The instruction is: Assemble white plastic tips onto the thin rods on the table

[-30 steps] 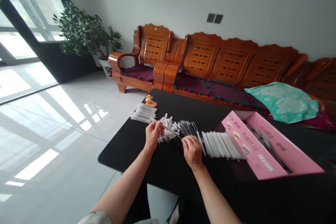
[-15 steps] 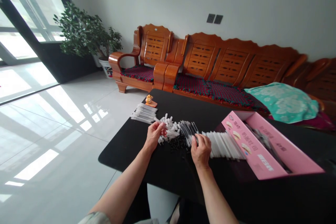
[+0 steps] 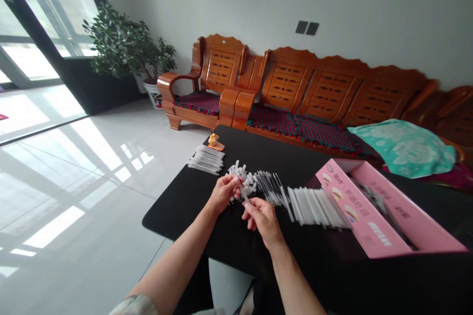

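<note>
My left hand (image 3: pixel 222 194) and my right hand (image 3: pixel 261 221) are close together over the black table (image 3: pixel 185 202), both pinching a thin white plastic tube (image 3: pixel 243 193). Just behind my left hand lies a heap of small white plastic pieces (image 3: pixel 240 176). Thin dark-tipped rods (image 3: pixel 269 188) fan out to the right of that heap. Further right, a row of white tubes (image 3: pixel 318 207) lies side by side. A tidy bundle of white sticks (image 3: pixel 206 160) rests at the far left of the table.
A pink cardboard box (image 3: pixel 364 211) stands open at the table's right end. A small orange figurine (image 3: pixel 213 141) sits near the far edge. Behind the table are a carved wooden sofa (image 3: pixel 325 93) with a teal cloth (image 3: pixel 404 147) and a potted plant (image 3: pixel 127 47).
My right hand has moved left from the row of white tubes to beside my left hand, and the two now pinch a tube. The view has shifted slightly.
</note>
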Demonstrator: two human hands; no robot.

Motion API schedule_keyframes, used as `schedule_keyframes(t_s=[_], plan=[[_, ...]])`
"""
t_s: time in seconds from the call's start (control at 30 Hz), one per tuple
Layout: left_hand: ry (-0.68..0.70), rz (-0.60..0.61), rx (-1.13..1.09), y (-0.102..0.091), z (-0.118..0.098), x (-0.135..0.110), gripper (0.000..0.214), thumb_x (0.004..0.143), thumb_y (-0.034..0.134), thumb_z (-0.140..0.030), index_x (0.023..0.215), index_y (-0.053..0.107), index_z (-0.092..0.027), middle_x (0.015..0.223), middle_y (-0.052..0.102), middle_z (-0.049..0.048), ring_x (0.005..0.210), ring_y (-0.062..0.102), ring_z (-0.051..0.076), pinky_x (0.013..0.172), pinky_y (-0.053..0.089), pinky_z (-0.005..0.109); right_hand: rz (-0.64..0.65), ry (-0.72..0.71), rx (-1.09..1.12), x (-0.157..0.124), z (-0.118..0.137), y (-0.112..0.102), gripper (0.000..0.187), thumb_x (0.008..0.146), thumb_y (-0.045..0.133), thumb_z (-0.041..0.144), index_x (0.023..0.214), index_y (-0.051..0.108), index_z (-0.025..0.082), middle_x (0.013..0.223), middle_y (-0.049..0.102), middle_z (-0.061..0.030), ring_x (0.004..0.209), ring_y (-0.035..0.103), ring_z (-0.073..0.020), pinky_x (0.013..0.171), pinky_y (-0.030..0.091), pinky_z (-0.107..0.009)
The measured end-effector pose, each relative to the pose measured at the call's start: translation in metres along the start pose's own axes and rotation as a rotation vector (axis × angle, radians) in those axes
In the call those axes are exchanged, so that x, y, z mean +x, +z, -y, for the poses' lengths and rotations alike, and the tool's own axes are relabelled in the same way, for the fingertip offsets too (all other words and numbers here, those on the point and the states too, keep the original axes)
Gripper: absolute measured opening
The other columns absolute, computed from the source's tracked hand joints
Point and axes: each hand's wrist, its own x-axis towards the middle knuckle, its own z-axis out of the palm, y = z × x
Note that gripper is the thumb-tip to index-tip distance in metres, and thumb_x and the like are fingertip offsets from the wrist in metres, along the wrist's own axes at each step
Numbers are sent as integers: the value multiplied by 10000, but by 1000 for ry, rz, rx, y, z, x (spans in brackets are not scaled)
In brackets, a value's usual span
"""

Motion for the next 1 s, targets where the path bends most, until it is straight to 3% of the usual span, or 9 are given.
schedule_keyframes(t_s=[0.13, 0.3, 0.4, 0.57, 0.63, 0.77, 0.83, 0.9, 1.0], plan=[[-84, 78, -15, 1, -2, -2, 338, 777, 757, -406, 878, 712, -86, 693, 640, 37, 480, 499, 47, 470, 403, 169, 137, 181, 419, 1, 4, 5, 475, 840, 598, 565, 970, 649, 111, 578, 645, -19, 319, 400, -60, 314, 267, -180], [-75, 53, -18, -1, -1, -2, 332, 778, 751, -413, 851, 711, -92, 681, 649, 40, 460, 487, 44, 443, 381, 164, 206, 283, 650, 4, -5, 10, 405, 794, 682, 508, 921, 653, 125, 416, 329, 133, 316, 146, -22, 305, 166, -168], [-48, -2, 29, -3, 3, 1, 325, 771, 756, -405, 812, 719, -85, 583, 613, 19, 446, 484, 53, 433, 371, 163, 71, 248, 500, 3, -6, 14, 395, 802, 639, 555, 799, 624, 161, 426, 242, 136, 337, 132, -31, 323, 149, -179], [-35, -18, 5, -6, 6, 5, 322, 771, 757, -402, 807, 725, -84, 558, 610, 17, 443, 492, 57, 445, 372, 164, -250, -111, -67, 1, 3, 18, 378, 808, 620, 532, 709, 637, 167, 578, 517, 3, 505, 428, -78, 451, 292, -191], [-46, 13, -19, -7, 4, 5, 313, 772, 758, -396, 803, 719, -87, 567, 613, 16, 433, 478, 46, 443, 356, 157, -216, -89, -43, 0, 6, 19, 391, 827, 594, 544, 749, 652, 164, 559, 514, 7, 481, 420, -80, 440, 286, -196], [-86, 98, -41, -7, -2, 2, 315, 775, 755, -400, 798, 703, -90, 626, 646, 37, 418, 446, 29, 435, 327, 154, 127, 164, 347, -1, 3, 20, 444, 866, 523, 577, 939, 642, 155, 451, 380, 96, 330, 216, -58, 344, 202, -206], [-83, 96, -22, -6, -3, 1, 327, 770, 756, -410, 790, 703, -88, 649, 660, 49, 414, 441, 30, 433, 329, 162, 186, 181, 402, -1, 0, 19, 420, 872, 513, 567, 944, 625, 168, 440, 289, 126, 325, 150, -55, 341, 192, -207], [-65, 63, 12, -5, -1, 0, 332, 759, 763, -414, 785, 712, -87, 621, 650, 43, 413, 451, 40, 433, 340, 170, 82, 80, 246, -2, -1, 18, 389, 886, 500, 549, 862, 618, 179, 449, 262, 120, 344, 175, -58, 374, 209, -207], [-41, 15, 41, -5, 2, 1, 332, 755, 762, -420, 791, 724, -91, 543, 609, 17, 419, 478, 60, 446, 363, 181, -167, -175, -243, -1, -1, 19, 386, 904, 475, 500, 776, 633, 172, 516, 446, 30, 444, 378, -87, 478, 280, -224]])
